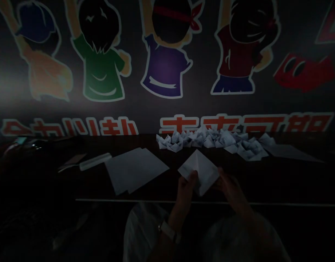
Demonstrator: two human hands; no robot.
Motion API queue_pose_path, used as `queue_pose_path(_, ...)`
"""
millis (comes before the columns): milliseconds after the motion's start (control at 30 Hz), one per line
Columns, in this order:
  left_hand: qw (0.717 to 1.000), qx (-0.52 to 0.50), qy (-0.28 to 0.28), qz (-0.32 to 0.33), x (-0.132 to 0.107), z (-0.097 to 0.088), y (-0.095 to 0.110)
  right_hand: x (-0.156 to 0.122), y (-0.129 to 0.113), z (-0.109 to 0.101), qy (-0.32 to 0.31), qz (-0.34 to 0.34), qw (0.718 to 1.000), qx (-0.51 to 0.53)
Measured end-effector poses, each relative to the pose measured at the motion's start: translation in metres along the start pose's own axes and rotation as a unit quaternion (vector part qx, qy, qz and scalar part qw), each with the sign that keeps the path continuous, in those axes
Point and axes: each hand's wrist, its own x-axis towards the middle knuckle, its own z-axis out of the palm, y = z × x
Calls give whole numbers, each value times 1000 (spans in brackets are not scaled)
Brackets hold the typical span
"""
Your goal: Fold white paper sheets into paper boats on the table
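Observation:
A folded white paper (202, 168), diamond-shaped with a crease down its middle, is held up over the front of the dark table. My left hand (186, 187) grips its lower left side, the thumb lying on the front face. At the right corner, my right hand (229, 183) pinches the paper's edge; some of its fingers are hidden behind the sheet. Several folded paper boats (208, 138) are heaped beyond it at the back of the table. To the left lies a small stack of white paper sheets (137, 169).
A white roll or strip (95, 161) and a thin flat item (72, 161) lie left of the sheets. Dim clutter (33, 143) sits at the far left. One flat sheet (291, 152) rests right of the boats. The table's front edge (107, 200) runs above my knees; a mural wall stands behind.

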Motion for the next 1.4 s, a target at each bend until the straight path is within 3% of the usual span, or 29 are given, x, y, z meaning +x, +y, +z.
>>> queue_pose_path(200,995,-73,-50,-50,-7,8,5,-2,-9,-3,17,-27,999,28)
queue_pose_path(367,998,-42,4,57,-20,9,-4,-3,-7,-1,131,-44,988,76)
queue_pose_path(467,995,32,0,94,-24,8,-12,-4,-5,-2,149,-56,984,79)
queue_pose_path(600,991,69,-52,102,-23,12,-14,-8,-5,3,138,-55,986,77)
queue_pose_path(900,991,50,-44,112,-12,2,-19,-6,-2,1,102,-55,989,93)
queue_pose_path(1067,981,110,-35,153,-14,1,-15,-3,-9,-6,58,-56,997,-15)
queue_pose_path(1167,980,135,-41,143,-15,-1,-15,-1,-21,-9,49,-59,994,-76)
queue_pose_path(1400,974,170,-118,95,-16,-15,-26,7,-34,-19,7,33,999,-16)
